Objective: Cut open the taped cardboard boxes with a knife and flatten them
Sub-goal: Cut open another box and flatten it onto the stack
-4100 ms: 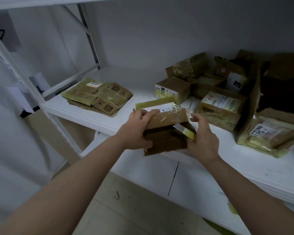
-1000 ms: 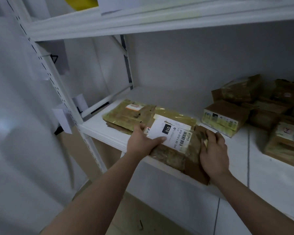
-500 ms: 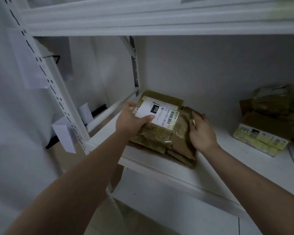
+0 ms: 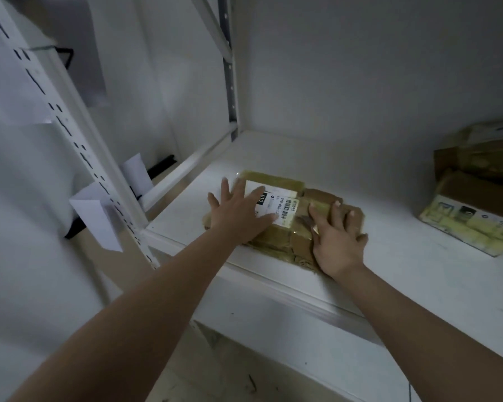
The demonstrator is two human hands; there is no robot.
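Note:
A flattened taped cardboard box (image 4: pixel 288 227) with a white barcode label (image 4: pixel 276 203) lies on top of a low stack of flattened boxes at the left end of the white shelf (image 4: pixel 404 274). My left hand (image 4: pixel 238 211) presses flat on its left part, fingers spread and straight. On the box's right part my right hand (image 4: pixel 339 239) presses down with straight fingers. A thin object shows under my right thumb; I cannot tell what it is. No knife is plainly in view.
Taped, unflattened boxes (image 4: pixel 474 204) sit at the right edge of the shelf. A white perforated upright (image 4: pixel 79 134) with paper tags (image 4: pixel 96 219) stands at the left. The grey back wall is close behind; the floor shows below.
Both hands have carried the flattened box leftward onto the stack of flat boxes. They let go of its edges and now press flat on top of it.

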